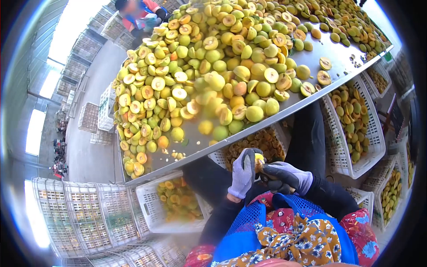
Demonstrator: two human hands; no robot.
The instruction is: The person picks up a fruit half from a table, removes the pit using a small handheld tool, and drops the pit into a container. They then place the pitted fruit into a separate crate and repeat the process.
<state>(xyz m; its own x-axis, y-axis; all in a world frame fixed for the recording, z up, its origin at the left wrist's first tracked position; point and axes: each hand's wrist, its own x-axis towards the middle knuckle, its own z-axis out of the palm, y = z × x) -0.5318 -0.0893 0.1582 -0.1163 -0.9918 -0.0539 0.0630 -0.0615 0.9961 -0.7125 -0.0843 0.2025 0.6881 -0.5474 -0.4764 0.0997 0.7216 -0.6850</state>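
My left hand (243, 173), in a grey-purple glove with dark fingertips, is closed on a yellow apricot-like fruit (259, 161). Close beside it, my right hand (289, 175) wears the same kind of glove. Its fingers are curled near the fruit; what they grip is hidden. Both hands are above my lap, in front of the metal table (307, 91). On the table lies a large heap of yellow-green fruit (218, 66), some whole and some cut in half. Below the table edge, beneath my hands, a white crate (219, 156) contains cut fruit pieces.
White crates of halved fruit stand at my left (149, 200) and right (376, 147). Stacked crates (80, 213) rise at lower left. The table's metal rim (249, 134) runs diagonally ahead. Across the table is another person (142, 18). More crate stacks (84, 44) line the far left.
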